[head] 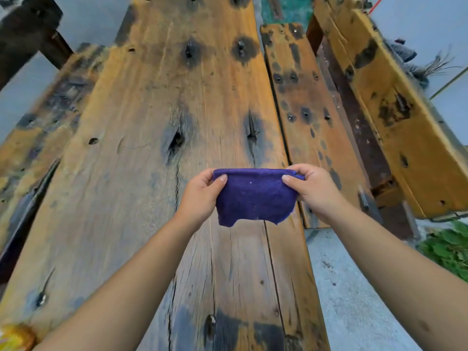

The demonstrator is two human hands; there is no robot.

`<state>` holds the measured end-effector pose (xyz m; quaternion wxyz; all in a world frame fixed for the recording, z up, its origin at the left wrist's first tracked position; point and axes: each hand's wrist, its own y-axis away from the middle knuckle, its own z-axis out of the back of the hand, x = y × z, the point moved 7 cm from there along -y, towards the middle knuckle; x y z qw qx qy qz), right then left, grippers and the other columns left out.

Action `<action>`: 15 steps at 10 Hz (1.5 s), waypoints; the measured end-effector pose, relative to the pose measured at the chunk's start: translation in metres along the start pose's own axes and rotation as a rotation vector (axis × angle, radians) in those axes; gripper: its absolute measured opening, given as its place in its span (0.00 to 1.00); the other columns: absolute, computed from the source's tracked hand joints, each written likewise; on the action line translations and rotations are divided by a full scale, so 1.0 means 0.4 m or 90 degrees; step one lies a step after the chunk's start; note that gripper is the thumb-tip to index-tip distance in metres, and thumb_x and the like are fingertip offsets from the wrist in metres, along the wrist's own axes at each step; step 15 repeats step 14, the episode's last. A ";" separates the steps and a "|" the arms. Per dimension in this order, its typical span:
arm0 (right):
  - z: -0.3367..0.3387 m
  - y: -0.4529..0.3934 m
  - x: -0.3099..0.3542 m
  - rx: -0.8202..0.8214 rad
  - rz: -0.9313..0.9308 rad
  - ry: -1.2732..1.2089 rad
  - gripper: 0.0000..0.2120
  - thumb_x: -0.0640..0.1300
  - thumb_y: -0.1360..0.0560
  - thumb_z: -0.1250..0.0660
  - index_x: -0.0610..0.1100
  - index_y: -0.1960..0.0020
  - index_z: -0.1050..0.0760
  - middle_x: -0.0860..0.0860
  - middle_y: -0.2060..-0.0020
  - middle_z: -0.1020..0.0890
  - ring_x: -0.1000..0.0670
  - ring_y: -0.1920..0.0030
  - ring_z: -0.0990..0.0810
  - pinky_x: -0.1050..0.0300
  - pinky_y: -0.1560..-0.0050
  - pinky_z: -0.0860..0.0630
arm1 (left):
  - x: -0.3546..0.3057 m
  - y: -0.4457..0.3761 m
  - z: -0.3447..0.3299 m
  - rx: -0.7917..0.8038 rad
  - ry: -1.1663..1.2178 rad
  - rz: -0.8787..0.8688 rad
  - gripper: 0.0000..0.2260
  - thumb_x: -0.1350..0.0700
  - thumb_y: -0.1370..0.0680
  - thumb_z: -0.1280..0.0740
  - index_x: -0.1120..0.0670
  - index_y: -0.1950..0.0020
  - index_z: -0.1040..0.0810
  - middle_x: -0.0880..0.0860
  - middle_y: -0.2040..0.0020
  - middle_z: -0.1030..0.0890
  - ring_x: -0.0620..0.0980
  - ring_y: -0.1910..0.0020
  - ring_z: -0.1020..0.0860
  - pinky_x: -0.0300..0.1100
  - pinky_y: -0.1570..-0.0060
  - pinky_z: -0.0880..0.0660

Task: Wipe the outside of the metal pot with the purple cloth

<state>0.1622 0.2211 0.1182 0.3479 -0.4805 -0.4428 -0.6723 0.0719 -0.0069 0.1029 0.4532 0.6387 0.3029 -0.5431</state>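
Observation:
The purple cloth (254, 197) hangs stretched between both of my hands above the wooden table, its upper edge folded over and its ragged lower edge loose. My left hand (202, 196) pinches the cloth's upper left corner with thumb and fingers. My right hand (312, 188) pinches the upper right corner the same way. No metal pot is in view.
The weathered plank table (141, 158) with dark knots and nail holes fills the view. A narrower plank (307, 117) and a wooden bench (395, 117) run along the right. Concrete floor (354, 295) and green leaves (448, 247) lie at the lower right. Something yellow (15, 336) sits at the bottom left corner.

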 end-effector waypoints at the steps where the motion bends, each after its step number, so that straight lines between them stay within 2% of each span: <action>1: -0.022 -0.068 -0.006 0.009 -0.009 0.020 0.03 0.41 0.28 0.31 0.46 0.58 0.19 0.50 0.67 0.17 0.52 0.65 0.20 0.53 0.60 0.24 | 0.023 -0.057 0.029 -0.010 -0.003 0.021 0.07 0.58 0.18 0.37 0.53 0.50 0.19 0.47 0.59 0.16 0.45 0.59 0.20 0.51 0.55 0.23; 3: -0.048 -0.225 -0.059 0.036 -0.055 0.051 0.04 0.47 0.31 0.31 0.55 0.60 0.17 0.53 0.67 0.16 0.54 0.65 0.19 0.56 0.64 0.24 | 0.090 -0.174 0.044 -0.049 -0.001 0.080 0.08 0.57 0.18 0.37 0.53 0.48 0.19 0.49 0.58 0.15 0.48 0.58 0.18 0.49 0.60 0.22; 4: -0.039 -0.296 -0.109 0.051 -0.088 0.064 0.05 0.45 0.29 0.30 0.55 0.61 0.17 0.52 0.67 0.16 0.51 0.64 0.18 0.55 0.63 0.24 | 0.136 -0.241 0.032 -0.058 -0.004 0.108 0.07 0.57 0.18 0.37 0.53 0.50 0.19 0.49 0.59 0.16 0.49 0.59 0.20 0.46 0.64 0.24; 5: -0.022 -0.359 -0.167 0.056 -0.106 0.081 0.05 0.42 0.26 0.30 0.50 0.59 0.18 0.50 0.65 0.15 0.50 0.62 0.17 0.52 0.63 0.21 | 0.177 -0.307 0.018 -0.066 -0.005 0.119 0.08 0.59 0.18 0.38 0.53 0.52 0.19 0.49 0.60 0.17 0.49 0.61 0.21 0.44 0.67 0.25; 6: -0.009 -0.431 -0.220 0.048 -0.122 0.111 0.04 0.41 0.26 0.30 0.47 0.58 0.19 0.49 0.64 0.16 0.49 0.62 0.17 0.50 0.60 0.21 | 0.223 -0.376 0.002 -0.060 -0.020 0.134 0.07 0.59 0.18 0.37 0.54 0.51 0.19 0.52 0.57 0.17 0.50 0.57 0.20 0.49 0.61 0.24; 7: -0.007 -0.526 -0.275 0.030 -0.126 0.131 0.05 0.40 0.25 0.31 0.47 0.60 0.20 0.49 0.65 0.16 0.49 0.63 0.18 0.52 0.62 0.22 | 0.276 -0.460 -0.012 -0.065 -0.026 0.156 0.07 0.58 0.18 0.37 0.55 0.50 0.19 0.54 0.55 0.17 0.53 0.55 0.21 0.52 0.56 0.24; 8: -0.018 -0.627 -0.318 0.005 -0.112 0.157 0.06 0.41 0.26 0.31 0.48 0.61 0.21 0.48 0.64 0.17 0.48 0.62 0.18 0.47 0.58 0.21 | 0.310 -0.553 -0.015 -0.076 -0.049 0.148 0.07 0.58 0.18 0.37 0.56 0.50 0.19 0.54 0.55 0.17 0.50 0.57 0.21 0.50 0.55 0.24; 9: -0.032 -0.713 -0.341 0.005 -0.084 0.218 0.08 0.44 0.26 0.30 0.51 0.63 0.23 0.52 0.65 0.17 0.49 0.61 0.18 0.48 0.56 0.20 | 0.336 -0.642 -0.006 -0.095 -0.087 0.142 0.07 0.58 0.19 0.36 0.54 0.52 0.19 0.53 0.56 0.16 0.48 0.58 0.21 0.46 0.57 0.23; 10: -0.049 -0.765 -0.350 0.009 -0.064 0.290 0.08 0.46 0.26 0.31 0.52 0.64 0.25 0.52 0.63 0.18 0.47 0.58 0.18 0.50 0.56 0.20 | 0.355 -0.698 0.016 -0.113 -0.187 0.141 0.08 0.57 0.19 0.36 0.57 0.51 0.18 0.60 0.51 0.16 0.52 0.55 0.21 0.54 0.50 0.22; 11: -0.051 -0.793 -0.353 -0.025 -0.049 0.353 0.05 0.48 0.26 0.31 0.53 0.60 0.24 0.54 0.61 0.18 0.47 0.54 0.19 0.56 0.59 0.25 | 0.368 -0.733 0.039 -0.136 -0.264 0.127 0.06 0.56 0.20 0.35 0.53 0.54 0.20 0.55 0.56 0.16 0.53 0.56 0.20 0.54 0.48 0.22; 12: -0.040 -0.791 -0.355 -0.041 -0.047 0.375 0.18 0.51 0.25 0.31 0.49 0.37 0.24 0.49 0.41 0.19 0.47 0.41 0.21 0.56 0.44 0.27 | 0.368 -0.745 0.059 -0.172 -0.266 0.119 0.09 0.56 0.20 0.35 0.52 0.40 0.22 0.51 0.49 0.18 0.52 0.48 0.20 0.45 0.42 0.25; 13: -0.017 -0.762 -0.318 -0.053 0.005 0.433 0.29 0.55 0.26 0.33 0.49 0.28 0.33 0.49 0.30 0.27 0.46 0.31 0.29 0.52 0.35 0.32 | 0.345 -0.739 0.075 -0.188 -0.291 0.076 0.22 0.53 0.21 0.35 0.52 0.27 0.30 0.47 0.41 0.21 0.30 0.48 0.26 0.24 0.46 0.36; 14: 0.004 -0.709 -0.275 -0.054 0.042 0.536 0.35 0.61 0.26 0.35 0.51 0.24 0.39 0.48 0.23 0.38 0.45 0.23 0.42 0.44 0.26 0.41 | 0.276 -0.702 0.062 -0.137 -0.369 -0.003 0.29 0.48 0.22 0.36 0.50 0.22 0.38 0.48 0.32 0.25 0.30 0.33 0.32 0.25 0.35 0.43; 15: 0.004 -0.709 -0.275 -0.054 0.042 0.536 0.35 0.61 0.26 0.35 0.51 0.24 0.39 0.48 0.23 0.38 0.45 0.23 0.42 0.44 0.26 0.41 | 0.276 -0.702 0.062 -0.137 -0.369 -0.003 0.29 0.48 0.22 0.36 0.50 0.22 0.38 0.48 0.32 0.25 0.30 0.33 0.32 0.25 0.35 0.43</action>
